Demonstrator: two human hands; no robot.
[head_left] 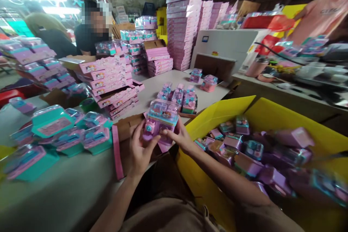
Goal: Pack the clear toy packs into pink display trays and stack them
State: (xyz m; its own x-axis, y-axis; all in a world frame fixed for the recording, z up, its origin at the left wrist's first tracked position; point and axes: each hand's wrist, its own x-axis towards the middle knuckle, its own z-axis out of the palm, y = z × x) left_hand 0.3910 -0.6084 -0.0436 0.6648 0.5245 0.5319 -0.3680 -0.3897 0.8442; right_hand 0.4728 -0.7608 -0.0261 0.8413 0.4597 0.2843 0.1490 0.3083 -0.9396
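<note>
Between my two hands is a small purple plastic toy case (162, 116) with a clear domed lid and a blue band. My left hand (141, 145) grips its left side, thumb at the lower front. On the right side, my right hand (178, 134) holds it with the thumb across the front. Just below the case lies an open pink cardboard tray box (119, 152), brown inside. Several similar toy cases (178, 96) stand close together in another low tray behind the one I hold.
A yellow bin (217, 116) at my right holds many jumbled toy cases. Teal cases (51, 121) lie on the table at left, beside stacked pink boxes (108, 76). A tall pink box stack (182, 29) rises behind. A person in dark clothing (89, 40) is across the table.
</note>
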